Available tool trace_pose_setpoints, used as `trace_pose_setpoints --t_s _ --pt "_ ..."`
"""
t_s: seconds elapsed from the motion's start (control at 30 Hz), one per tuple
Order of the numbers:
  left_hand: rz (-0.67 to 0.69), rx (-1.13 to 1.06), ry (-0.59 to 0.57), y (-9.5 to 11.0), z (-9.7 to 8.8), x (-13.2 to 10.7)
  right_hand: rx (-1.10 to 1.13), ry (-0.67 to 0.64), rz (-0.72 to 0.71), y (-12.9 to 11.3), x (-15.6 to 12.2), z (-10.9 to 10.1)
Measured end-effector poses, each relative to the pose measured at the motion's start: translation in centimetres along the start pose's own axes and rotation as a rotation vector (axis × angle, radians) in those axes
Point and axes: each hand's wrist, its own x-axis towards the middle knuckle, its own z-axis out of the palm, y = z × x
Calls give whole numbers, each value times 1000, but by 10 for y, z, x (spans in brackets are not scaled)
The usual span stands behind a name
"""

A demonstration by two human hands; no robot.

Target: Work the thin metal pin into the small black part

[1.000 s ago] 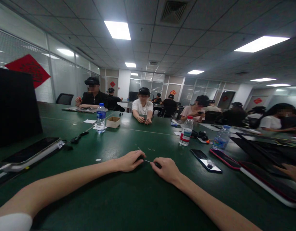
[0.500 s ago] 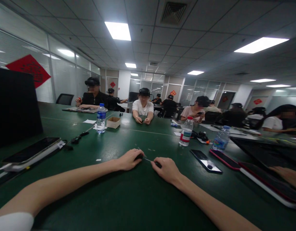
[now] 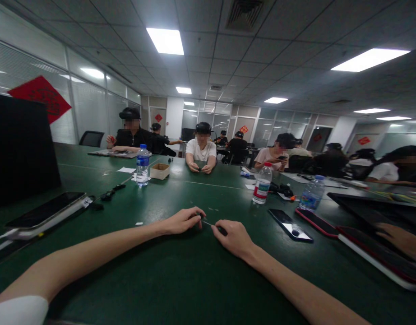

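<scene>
Both my hands rest on the green table (image 3: 194,280) in front of me. My left hand (image 3: 182,220) has its fingers curled and pinched around a small dark object that is mostly hidden. My right hand (image 3: 233,237) is closed on another small dark piece. A thin light-coloured strand (image 3: 208,223) runs between the two hands, close above the tabletop. What the dark pieces are is too small to make out.
Two phones (image 3: 289,224) lie to the right, with a dark device (image 3: 380,259) and another person's hand (image 3: 402,239) beyond. A phone on a white case (image 3: 45,212) and a black screen (image 3: 21,144) are left. Water bottles (image 3: 261,184) and a small box (image 3: 159,171) stand further back. Several people sit around the table.
My left hand has lifted its fingers slightly and shifted a little right along the strand. My right hand has stayed almost where it was. The hand at the right edge has moved slightly.
</scene>
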Motion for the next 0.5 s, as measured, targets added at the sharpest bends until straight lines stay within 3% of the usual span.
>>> trace_pose_setpoints --t_s 0.2,0.5 --pt "2 -23 -10 -4 1 1 18 54 21 0 0 3" --pt "-29 -69 8 -4 1 0 -3 7 11 -1 1 1"
